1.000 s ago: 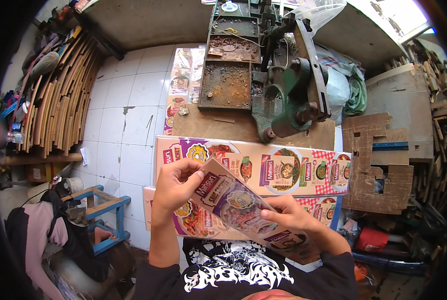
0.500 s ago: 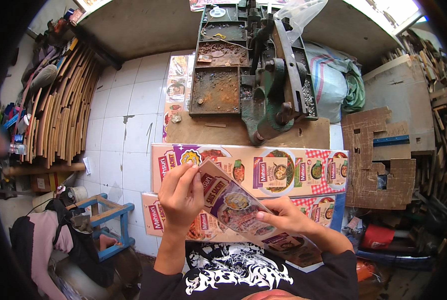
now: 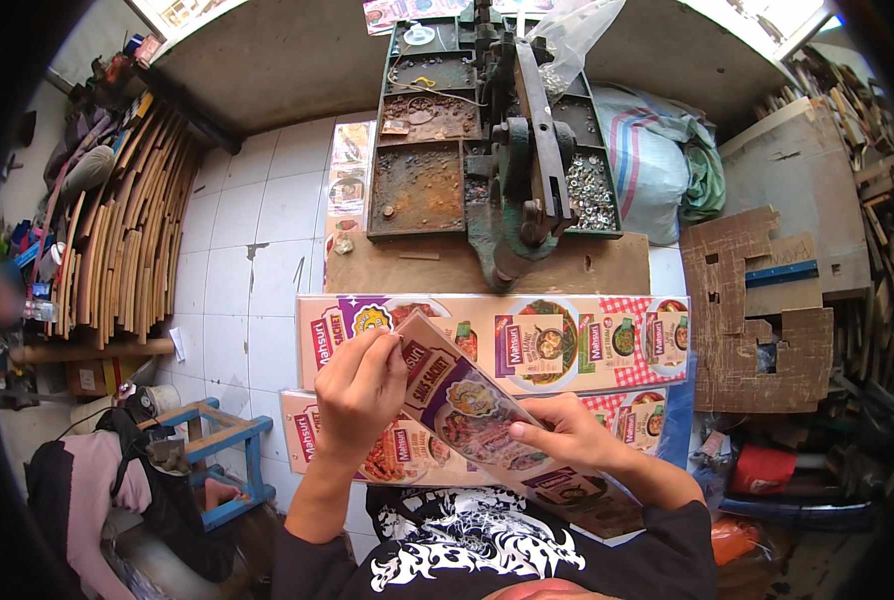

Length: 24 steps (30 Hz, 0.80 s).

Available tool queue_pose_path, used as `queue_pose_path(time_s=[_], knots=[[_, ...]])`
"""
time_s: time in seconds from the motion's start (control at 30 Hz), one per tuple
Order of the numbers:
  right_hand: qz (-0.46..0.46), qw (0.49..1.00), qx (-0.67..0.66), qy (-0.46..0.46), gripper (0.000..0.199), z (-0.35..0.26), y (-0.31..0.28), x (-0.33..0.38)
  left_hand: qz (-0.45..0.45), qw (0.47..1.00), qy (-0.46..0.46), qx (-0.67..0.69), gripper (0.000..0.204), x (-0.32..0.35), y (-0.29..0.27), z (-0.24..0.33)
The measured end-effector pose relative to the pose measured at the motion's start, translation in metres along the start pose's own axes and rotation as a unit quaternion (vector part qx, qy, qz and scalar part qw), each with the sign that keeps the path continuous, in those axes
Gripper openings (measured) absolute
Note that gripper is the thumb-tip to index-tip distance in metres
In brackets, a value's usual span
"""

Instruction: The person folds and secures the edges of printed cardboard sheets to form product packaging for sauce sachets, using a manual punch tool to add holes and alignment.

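A long printed sheet strip point(image 3: 472, 400) with food pictures slants across in front of my chest. My right hand point(image 3: 572, 435) grips its lower middle edge, thumb on top and fingers underneath. At its upper left corner, my left hand point(image 3: 362, 385) is closed in a pinch. Whether something small is between those fingertips cannot be made out. Beneath my hands lie two similar printed strips: the farther strip point(image 3: 607, 345) is mostly uncovered, while the nearer strip point(image 3: 312, 440) is partly hidden by my hands and the held sheet.
Beyond the strips, a green lever press point(image 3: 517, 200) stands on a brown board point(image 3: 417, 260). Beside it are compartment trays point(image 3: 417, 190) with small metal pieces point(image 3: 592, 190). A white sack point(image 3: 642, 150) and cut cardboard point(image 3: 767, 350) sit right; wood slats point(image 3: 127, 220) and a blue stool frame point(image 3: 257, 450) left.
My left hand has lowered slightly at the sheet's corner, its fingers curling more. My right hand keeps its grip. The view has shifted a little, so the press appears farther left.
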State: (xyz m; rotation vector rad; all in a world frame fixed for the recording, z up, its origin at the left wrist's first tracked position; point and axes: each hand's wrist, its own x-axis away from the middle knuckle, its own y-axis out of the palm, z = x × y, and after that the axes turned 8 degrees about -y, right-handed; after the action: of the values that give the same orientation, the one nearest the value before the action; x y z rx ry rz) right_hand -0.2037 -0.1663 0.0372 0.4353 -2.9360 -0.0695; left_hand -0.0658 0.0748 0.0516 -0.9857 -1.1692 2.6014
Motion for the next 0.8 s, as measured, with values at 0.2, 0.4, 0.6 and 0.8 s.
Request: queue_pose_path(time_s=[0.2,0.4,0.6,0.8], knots=[[-0.01,0.999,0.04,0.022,0.032,-0.006,0.0,0.0,-0.064,0.995,0.055,-0.046,0.017,-0.01,-0.01,-0.001],[0.003,0.998,0.067,-0.004,0.032,0.002,0.003,0.002,-0.119,0.984,0.084,-0.101,0.013,-0.016,-0.012,0.001],[0.024,0.995,0.084,-0.05,0.033,0.002,0.006,0.004,-0.157,0.971,0.109,-0.144,0.015,-0.019,-0.013,0.004],[0.03,0.995,0.08,-0.048,0.033,-0.007,0.004,0.005,-0.156,0.963,0.156,-0.158,0.017,-0.023,-0.01,-0.003]])
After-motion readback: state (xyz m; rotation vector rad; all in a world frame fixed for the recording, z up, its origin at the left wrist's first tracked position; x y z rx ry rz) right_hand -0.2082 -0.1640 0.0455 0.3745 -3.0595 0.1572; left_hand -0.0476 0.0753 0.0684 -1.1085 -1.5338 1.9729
